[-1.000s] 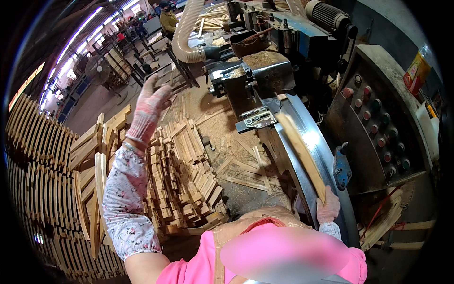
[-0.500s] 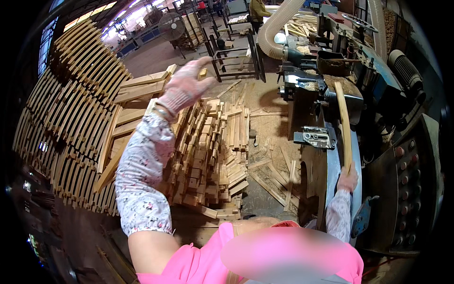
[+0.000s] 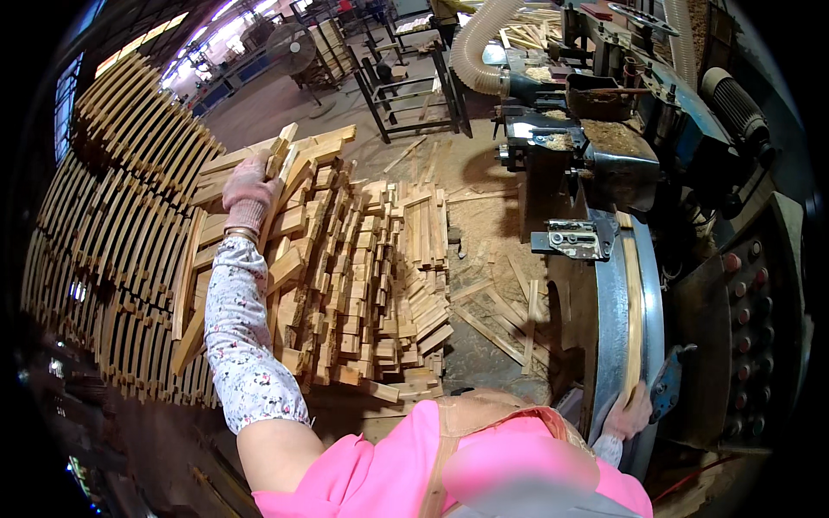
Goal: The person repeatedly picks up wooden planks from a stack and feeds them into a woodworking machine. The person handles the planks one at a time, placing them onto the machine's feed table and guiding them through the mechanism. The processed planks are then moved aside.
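Left hand closed on a wood strip atop the pile – neighbours could slide; right hand grips the curved slat on the machine.

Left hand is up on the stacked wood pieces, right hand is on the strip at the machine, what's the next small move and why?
Probably close the left hand around one loose wooden piece atop the pile: it rests there, while the right hand steadies the long strip on the curved metal guide.

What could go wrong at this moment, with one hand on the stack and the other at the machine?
The left hand grips a stick on the loosely heaped wood pile; pulling could send pieces sliding. The right hand holds a curved strip on the machine's metal rim while the person's reach is split; its fingers look close to that edge.
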`<state>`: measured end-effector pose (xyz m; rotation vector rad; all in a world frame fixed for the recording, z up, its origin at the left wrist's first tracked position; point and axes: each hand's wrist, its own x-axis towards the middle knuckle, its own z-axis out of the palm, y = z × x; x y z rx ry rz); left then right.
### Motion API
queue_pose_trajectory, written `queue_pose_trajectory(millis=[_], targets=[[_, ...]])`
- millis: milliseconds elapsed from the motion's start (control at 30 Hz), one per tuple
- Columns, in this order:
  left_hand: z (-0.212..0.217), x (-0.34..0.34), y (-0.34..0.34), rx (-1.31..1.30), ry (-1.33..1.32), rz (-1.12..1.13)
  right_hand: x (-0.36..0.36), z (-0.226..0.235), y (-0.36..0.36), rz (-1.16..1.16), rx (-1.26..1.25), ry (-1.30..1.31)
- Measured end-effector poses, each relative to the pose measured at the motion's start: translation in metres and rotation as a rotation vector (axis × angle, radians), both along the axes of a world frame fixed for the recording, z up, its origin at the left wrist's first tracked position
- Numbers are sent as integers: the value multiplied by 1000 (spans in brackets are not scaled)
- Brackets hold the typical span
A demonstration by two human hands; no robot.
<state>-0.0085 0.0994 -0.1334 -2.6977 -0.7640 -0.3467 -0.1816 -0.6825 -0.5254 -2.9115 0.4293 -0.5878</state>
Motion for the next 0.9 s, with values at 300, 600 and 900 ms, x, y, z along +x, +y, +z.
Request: queue_pose_trajectory(millis=[300, 600, 900], targets=[[153, -65, -91, 102, -885, -1039, 196, 24, 40, 49, 102, 153], [158, -17, -189, 212, -899, -1013, 254, 225, 262, 1146, 741, -567], [96, 10, -53, -116, -42, -71, 149, 159, 156, 391, 1027, 234]])
